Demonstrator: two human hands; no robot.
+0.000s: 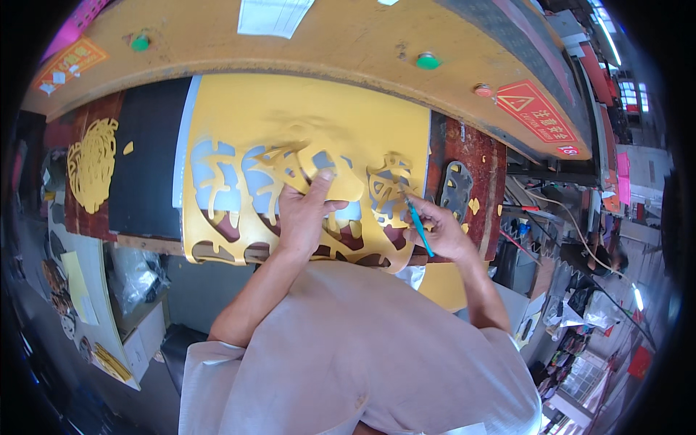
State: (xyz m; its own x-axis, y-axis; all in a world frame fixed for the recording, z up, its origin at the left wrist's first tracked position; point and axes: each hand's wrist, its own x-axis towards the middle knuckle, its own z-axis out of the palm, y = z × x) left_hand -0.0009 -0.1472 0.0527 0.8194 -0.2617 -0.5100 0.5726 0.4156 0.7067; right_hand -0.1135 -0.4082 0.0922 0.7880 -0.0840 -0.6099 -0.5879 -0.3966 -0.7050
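Looking down, in the head view, into a cluttered workshop, at a worn red-brown bench (486, 161) backed along its far edge by a yellow machine beam (348, 43) with green buttons (428, 61). Near the left edge of the bench, note a heap of yellow openwork pieces (93, 167) next to a black board (148, 159); toward the right edge, a dark pierced form (455, 194), perhaps a cutting die, with yellow scraps (474, 206) just beside. Across the middle, down to the near edge, find a yellow sheet (312, 94), cut through with openings in its nearer part and lying over a pale blue layer (228, 197).

With the left hand (303, 217), pinching a yellow cut piece (346, 185) between thumb and fingers, above the sheet near the middle of the bench's near edge. With the right hand (444, 233), closed around a slim teal tool (418, 226), fingertips at a yellow lattice cluster (384, 190) over the right part of the sheet. Cannot tell whether touching it, nor make out the tool's tip.

Seems, as a judgement, to be at the step of freeing cut shapes from the sheet and clearing waste. Would call next for a steady left grip on the piece and careful prying with the tool, without tearing the thin strips between openings.
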